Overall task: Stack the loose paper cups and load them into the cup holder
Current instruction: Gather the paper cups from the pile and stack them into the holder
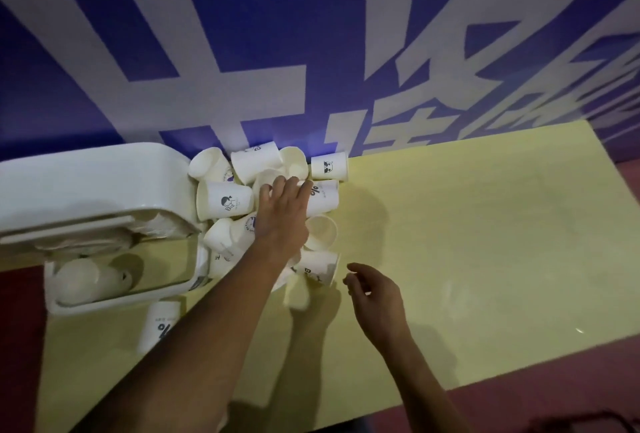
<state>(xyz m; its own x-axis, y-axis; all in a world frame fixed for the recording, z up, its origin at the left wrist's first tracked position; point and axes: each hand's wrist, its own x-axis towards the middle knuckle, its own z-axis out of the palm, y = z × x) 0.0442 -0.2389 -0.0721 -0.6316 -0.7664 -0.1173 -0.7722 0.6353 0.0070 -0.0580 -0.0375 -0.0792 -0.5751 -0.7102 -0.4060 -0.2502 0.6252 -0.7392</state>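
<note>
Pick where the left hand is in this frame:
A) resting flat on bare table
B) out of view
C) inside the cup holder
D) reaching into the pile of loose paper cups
D: the left hand lies on the pile of loose paper cups, fingers spread over cups beside the cup holder.

Matt white paper cups (225, 202) with printed marks, heaped at 10 o'clock. Glossy, smooth white plastic holder (86, 183) at 9 o'clock, with a clear window. Smooth pale-yellow table (485, 224) with a faint sheen toward 3 o'clock. Matt blue banner (311, 34) at 12 o'clock, white-lettered.
</note>
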